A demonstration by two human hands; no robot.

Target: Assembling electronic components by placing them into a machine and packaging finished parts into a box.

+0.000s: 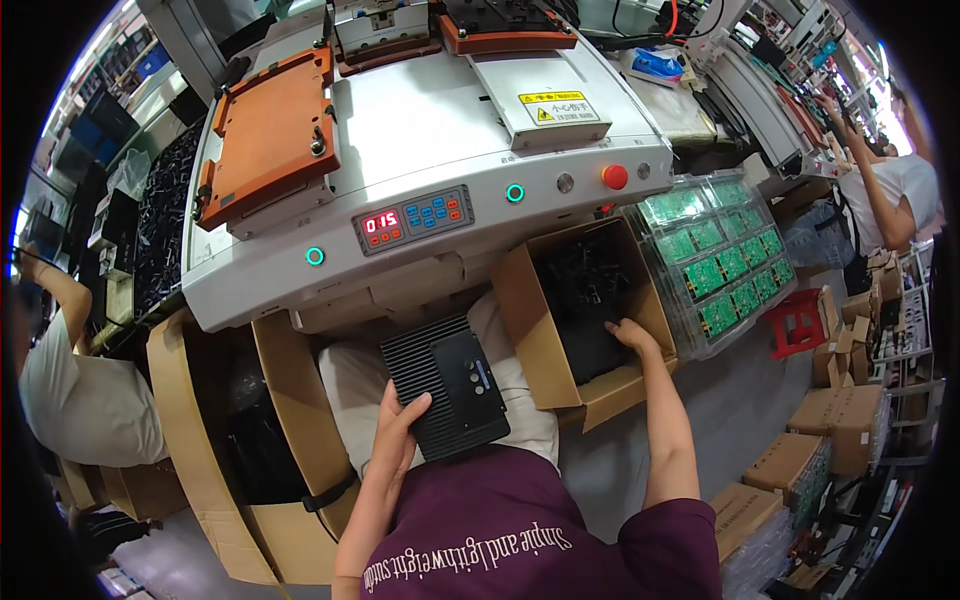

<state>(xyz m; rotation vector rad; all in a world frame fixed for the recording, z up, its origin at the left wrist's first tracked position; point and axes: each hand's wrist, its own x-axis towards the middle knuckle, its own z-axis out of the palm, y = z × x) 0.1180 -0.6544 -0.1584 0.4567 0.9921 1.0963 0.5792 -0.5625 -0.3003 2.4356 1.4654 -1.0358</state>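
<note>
My left hand [398, 425] grips a black ribbed metal housing [445, 388] by its left edge, thumb on top. The housing lies tilted over my lap, with cooling fins on one side and a flat panel with small round fittings on the other. To the right, my right hand [632, 338] reaches into an open cardboard box [525, 318], its thumb against a dark surface inside. Most of its fingers are bent out of sight, and what they hold is unclear. Black parts [590, 285] fill the box, too dark to tell apart.
A white machine [420, 140] with orange fixtures [270, 135], lit buttons and a red stop knob [614, 177] stands ahead. Clear trays of green circuit boards [725, 262] sit right of the box. Another open carton [285, 400] is at my left. Co-workers work on both sides.
</note>
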